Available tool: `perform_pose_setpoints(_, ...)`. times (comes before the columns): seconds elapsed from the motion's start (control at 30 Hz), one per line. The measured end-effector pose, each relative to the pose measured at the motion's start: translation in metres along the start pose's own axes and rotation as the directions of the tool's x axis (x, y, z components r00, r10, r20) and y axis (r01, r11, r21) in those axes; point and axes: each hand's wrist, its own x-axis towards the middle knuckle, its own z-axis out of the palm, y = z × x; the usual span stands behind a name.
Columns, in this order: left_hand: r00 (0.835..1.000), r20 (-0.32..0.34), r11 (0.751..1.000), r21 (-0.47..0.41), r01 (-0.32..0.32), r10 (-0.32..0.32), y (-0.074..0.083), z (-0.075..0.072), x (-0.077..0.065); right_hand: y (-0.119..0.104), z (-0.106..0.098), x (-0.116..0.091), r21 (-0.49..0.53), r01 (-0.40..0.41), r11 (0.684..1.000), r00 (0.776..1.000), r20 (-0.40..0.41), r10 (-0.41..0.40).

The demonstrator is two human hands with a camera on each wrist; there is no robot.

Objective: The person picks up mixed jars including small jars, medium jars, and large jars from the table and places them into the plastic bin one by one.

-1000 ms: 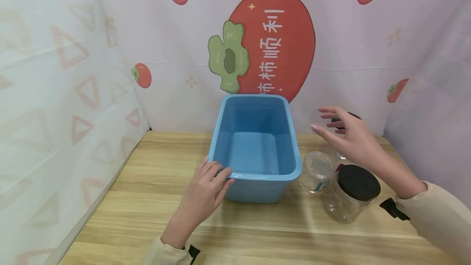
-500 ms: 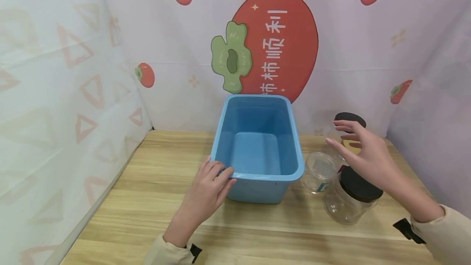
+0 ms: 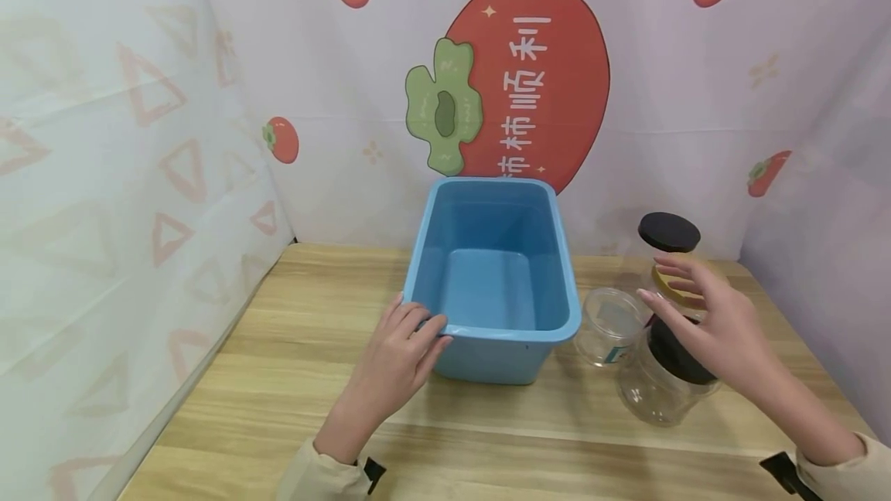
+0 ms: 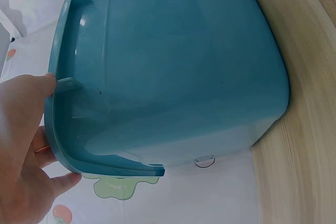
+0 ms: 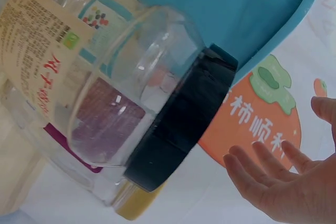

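A blue plastic tub [image 3: 489, 335] stands on the wooden table, its inside bare. My left hand [image 3: 397, 362] grips the near left corner of its rim; in the left wrist view the thumb lies on the rim's outer side. My right hand [image 3: 724, 323] hovers over the jars at the right, fingers spread and lightly bent, holding nothing. Below it stands a clear jar [image 3: 650, 393] with a black lid, partly covered by the hand. Beside the tub is a clear lidless jar [image 3: 602, 339]. Behind the hand show a yellow lid [image 3: 668, 292] and a black lid [image 3: 670, 232].
The wooden table [image 3: 299, 331] reaches back to a cloth backdrop [image 3: 334, 199] printed with persimmons. Cloth walls [image 3: 139, 253] rise on both sides. In the right wrist view, a paper label [image 5: 39, 45] shows on a clear jar.
My right hand has moved right and toward me, from over the back jar to over the front black-lidded jar, uncovering the back black lid. My left hand stays on the rim.
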Motion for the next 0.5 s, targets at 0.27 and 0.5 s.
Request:
perform_pose_setpoints(0.27,1.0,0.001,1.0,0.002,0.001,-0.001,0.001,-0.001,0.001,0.007,0.001,-0.013,-0.015,-0.009,1.0,1.0,-0.009,0.009)
perform_pose_setpoints(0.5,1.0,0.01,1.0,0.002,0.006,-0.006,0.001,-0.001,0.001,0.016,0.003,-0.026,-0.019,-0.011,1.0,0.999,-0.049,0.01)
